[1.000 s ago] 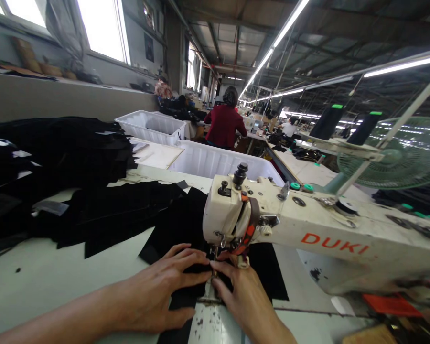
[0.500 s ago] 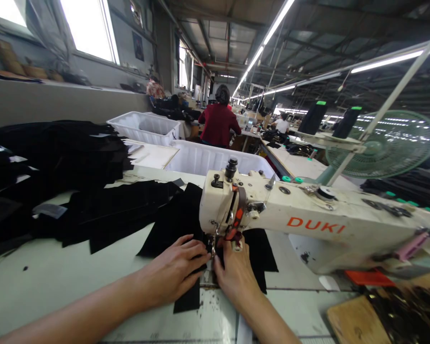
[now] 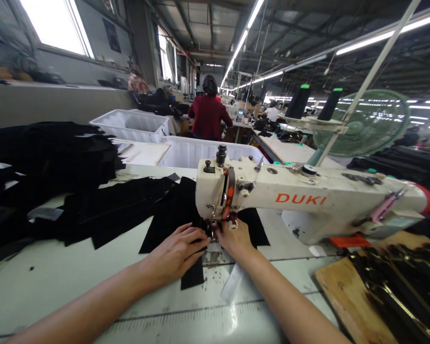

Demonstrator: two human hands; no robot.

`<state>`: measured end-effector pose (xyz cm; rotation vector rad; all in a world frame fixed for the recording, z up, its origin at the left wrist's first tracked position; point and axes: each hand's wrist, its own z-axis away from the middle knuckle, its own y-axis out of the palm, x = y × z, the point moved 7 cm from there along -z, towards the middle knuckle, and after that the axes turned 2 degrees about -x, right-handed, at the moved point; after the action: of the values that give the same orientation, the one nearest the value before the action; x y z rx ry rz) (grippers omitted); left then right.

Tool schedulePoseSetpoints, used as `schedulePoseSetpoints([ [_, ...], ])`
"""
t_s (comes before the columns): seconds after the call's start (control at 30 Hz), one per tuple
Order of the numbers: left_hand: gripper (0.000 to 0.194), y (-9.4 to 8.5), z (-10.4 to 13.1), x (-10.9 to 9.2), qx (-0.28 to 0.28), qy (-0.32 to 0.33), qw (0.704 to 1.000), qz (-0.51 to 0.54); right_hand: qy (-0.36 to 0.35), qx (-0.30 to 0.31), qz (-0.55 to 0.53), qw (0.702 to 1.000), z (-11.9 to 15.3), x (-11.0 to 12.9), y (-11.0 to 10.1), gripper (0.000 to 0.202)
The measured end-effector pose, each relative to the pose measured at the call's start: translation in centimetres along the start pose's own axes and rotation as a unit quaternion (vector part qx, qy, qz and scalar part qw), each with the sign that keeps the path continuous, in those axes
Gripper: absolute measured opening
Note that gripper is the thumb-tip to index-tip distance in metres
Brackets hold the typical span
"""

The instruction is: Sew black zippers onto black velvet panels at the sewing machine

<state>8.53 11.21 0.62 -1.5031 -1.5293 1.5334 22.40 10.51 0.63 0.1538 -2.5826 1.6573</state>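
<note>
Two hands press one black fabric piece [image 3: 172, 217] flat on the surface [image 3: 57, 282], right under the head of the sewing machine [image 3: 301, 200]. The left hand [image 3: 177, 253] lies open, palm down, fingers spread over the cloth just left of the needle area; the right hand [image 3: 234, 239] also rests flat on it, fingertips close in beneath the presser foot. Neither grip is closed around anything: it is pressure, not a pinch. The risk, as I judge it, is those right fingertips so near the needle; uneven pressure between the two grips could also skew the cloth.
</note>
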Motion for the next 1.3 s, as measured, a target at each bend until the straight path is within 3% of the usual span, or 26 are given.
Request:
schedulePoseSetpoints([
  [0.1, 0.036, 0.1, 0.3, 0.5, -0.018, -0.034, 0.999, 0.007, -0.051, -0.013, -0.011, 0.999, 1.8, -0.6, -2.4, 0.027],
  [0.17, 0.033, 0.2, 0.6, 1.0, -0.027, -0.063, 0.998, 0.012, -0.097, -0.021, -0.019, 0.995, 2.8, -0.3, -3.3, 0.021],
  [0.27, 0.034, 0.5, 0.9, 1.7, -0.030, -0.093, 0.995, 0.019, -0.184, -0.029, -0.044, 0.981, 3.5, 1.3, -3.2, 0.019],
  [0.33, 0.035, 0.5, 0.9, 1.8, -0.024, -0.094, 0.995, 0.027, -0.204, -0.033, -0.057, 0.977, 3.3, 2.0, -2.6, 0.017],
  [0.5, 0.037, 0.1, 0.6, 1.8, -0.012, -0.090, 0.995, 0.052, -0.174, -0.033, -0.071, 0.982, 2.6, 1.8, -1.2, 0.014],
  [0.77, 0.037, -0.3, 0.8, 2.1, -0.026, -0.087, 0.993, 0.081, -0.149, -0.026, -0.095, 0.984, 2.4, 1.2, -0.8, 0.013],
  [1.03, 0.041, 0.1, 0.6, 0.0, 0.038, 0.025, 0.997, -0.055, -0.127, -0.026, -0.100, 0.987, 2.4, 1.0, -0.7, 0.011],
  [1.3, 0.045, -0.2, -0.1, -1.0, 0.017, 0.060, 0.994, -0.093, -0.152, -0.056, -0.085, 0.983, 3.1, 1.1, -1.1, 0.010],
])
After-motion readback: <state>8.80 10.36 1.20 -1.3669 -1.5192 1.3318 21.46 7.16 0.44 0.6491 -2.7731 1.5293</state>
